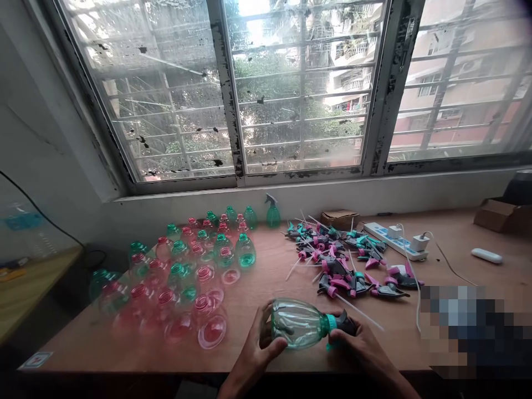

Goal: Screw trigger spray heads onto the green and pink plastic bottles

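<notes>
A clear green spray bottle (298, 324) lies sideways in the air above the table's front part, its base to the left. My left hand (262, 341) is wrapped round the base end. At the neck, my right hand (359, 341) grips the dark spray head (346, 322) with its teal collar, which sits on the bottle's mouth. Whether the collar is fully tight I cannot tell. Beyond my right hand lies a heap of loose spray heads (332, 263) in pink, teal and dark grey, with thin tubes sticking out.
Several open pink bottles (203, 303) and green bottles (246, 252) stand at the left of the wooden table (266, 277). One assembled spray bottle (272, 213) stands by the wall. A power strip (394, 241) with white cables, a cardboard box (502, 215) and a white device (486, 255) lie right.
</notes>
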`<state>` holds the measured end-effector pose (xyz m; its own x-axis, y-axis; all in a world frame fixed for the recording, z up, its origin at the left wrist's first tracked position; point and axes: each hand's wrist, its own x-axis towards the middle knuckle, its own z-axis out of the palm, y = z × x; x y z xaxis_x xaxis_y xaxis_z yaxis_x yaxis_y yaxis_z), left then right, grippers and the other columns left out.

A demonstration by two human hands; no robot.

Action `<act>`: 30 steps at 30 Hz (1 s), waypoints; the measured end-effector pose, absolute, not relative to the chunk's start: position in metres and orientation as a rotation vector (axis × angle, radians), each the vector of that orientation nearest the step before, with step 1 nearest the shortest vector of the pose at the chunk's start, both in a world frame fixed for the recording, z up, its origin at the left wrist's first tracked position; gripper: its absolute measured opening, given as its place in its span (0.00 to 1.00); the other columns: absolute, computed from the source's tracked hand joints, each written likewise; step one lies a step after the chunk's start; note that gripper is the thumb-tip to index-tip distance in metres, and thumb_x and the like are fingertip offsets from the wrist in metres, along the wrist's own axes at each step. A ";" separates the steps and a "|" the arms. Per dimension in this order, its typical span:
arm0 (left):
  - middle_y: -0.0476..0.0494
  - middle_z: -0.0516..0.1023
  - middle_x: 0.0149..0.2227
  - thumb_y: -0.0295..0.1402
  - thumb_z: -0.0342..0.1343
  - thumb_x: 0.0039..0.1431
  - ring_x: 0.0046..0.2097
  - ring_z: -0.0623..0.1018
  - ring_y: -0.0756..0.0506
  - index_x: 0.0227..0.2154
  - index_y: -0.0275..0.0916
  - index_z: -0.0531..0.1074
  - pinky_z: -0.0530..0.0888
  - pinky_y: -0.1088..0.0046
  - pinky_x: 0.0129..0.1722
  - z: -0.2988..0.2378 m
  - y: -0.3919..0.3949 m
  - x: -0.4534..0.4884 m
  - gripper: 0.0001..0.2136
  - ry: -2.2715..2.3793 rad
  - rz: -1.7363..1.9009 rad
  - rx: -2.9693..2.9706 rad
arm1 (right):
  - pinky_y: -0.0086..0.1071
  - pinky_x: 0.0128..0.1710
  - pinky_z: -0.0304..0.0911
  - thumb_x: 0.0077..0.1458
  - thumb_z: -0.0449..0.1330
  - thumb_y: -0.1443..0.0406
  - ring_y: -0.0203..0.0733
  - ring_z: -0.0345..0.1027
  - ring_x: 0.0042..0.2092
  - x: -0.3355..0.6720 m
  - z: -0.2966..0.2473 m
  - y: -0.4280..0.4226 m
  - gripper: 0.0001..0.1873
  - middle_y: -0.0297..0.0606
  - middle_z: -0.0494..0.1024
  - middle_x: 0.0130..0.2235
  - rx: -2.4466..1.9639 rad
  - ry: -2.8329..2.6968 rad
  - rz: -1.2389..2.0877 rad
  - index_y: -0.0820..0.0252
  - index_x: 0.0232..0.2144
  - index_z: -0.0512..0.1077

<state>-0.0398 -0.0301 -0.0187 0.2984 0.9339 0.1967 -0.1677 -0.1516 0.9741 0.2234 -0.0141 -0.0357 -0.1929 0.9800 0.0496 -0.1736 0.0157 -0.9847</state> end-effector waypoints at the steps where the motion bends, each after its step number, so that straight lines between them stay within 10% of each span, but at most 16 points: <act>1: 0.35 0.64 0.64 0.46 0.65 0.53 0.59 0.73 0.32 0.64 0.49 0.52 0.71 0.55 0.56 -0.020 -0.031 -0.040 0.39 0.775 1.130 1.374 | 0.32 0.31 0.68 0.46 0.72 0.54 0.42 0.74 0.28 0.225 -0.037 -0.013 0.21 0.33 0.83 0.26 -0.928 -1.216 1.433 0.59 0.40 0.79; 9: 0.37 0.61 0.65 0.37 0.70 0.50 0.60 0.71 0.31 0.62 0.52 0.59 0.74 0.58 0.53 -0.028 -0.036 -0.040 0.38 0.816 1.092 1.641 | 0.31 0.26 0.65 0.51 0.68 0.49 0.40 0.71 0.27 0.233 -0.027 -0.015 0.19 0.38 0.82 0.25 -0.972 -1.181 1.578 0.61 0.31 0.76; 16: 0.36 0.48 0.71 0.32 0.64 0.57 0.63 0.67 0.36 0.67 0.59 0.29 0.68 0.52 0.60 -0.019 -0.036 -0.035 0.51 0.894 1.149 1.716 | 0.37 0.34 0.70 0.56 0.60 0.47 0.50 0.78 0.35 0.266 0.086 0.065 0.18 0.38 0.83 0.33 -1.263 -1.563 0.946 0.54 0.37 0.73; 24: 0.36 0.57 0.68 0.26 0.62 0.56 0.54 0.76 0.40 0.68 0.58 0.35 0.74 0.58 0.54 -0.032 -0.034 -0.035 0.48 0.874 1.068 1.911 | 0.45 0.43 0.73 0.64 0.60 0.61 0.47 0.75 0.45 0.224 0.132 0.263 0.16 0.42 0.76 0.51 -1.507 -1.528 0.620 0.60 0.51 0.70; 30: 0.28 0.62 0.65 0.39 0.64 0.54 0.46 0.81 0.38 0.69 0.49 0.41 0.77 0.57 0.47 -0.068 -0.016 -0.034 0.46 0.852 1.128 1.818 | 0.47 0.46 0.72 0.63 0.60 0.62 0.49 0.74 0.48 0.181 0.095 0.322 0.16 0.42 0.75 0.53 -1.714 -1.536 0.528 0.59 0.52 0.70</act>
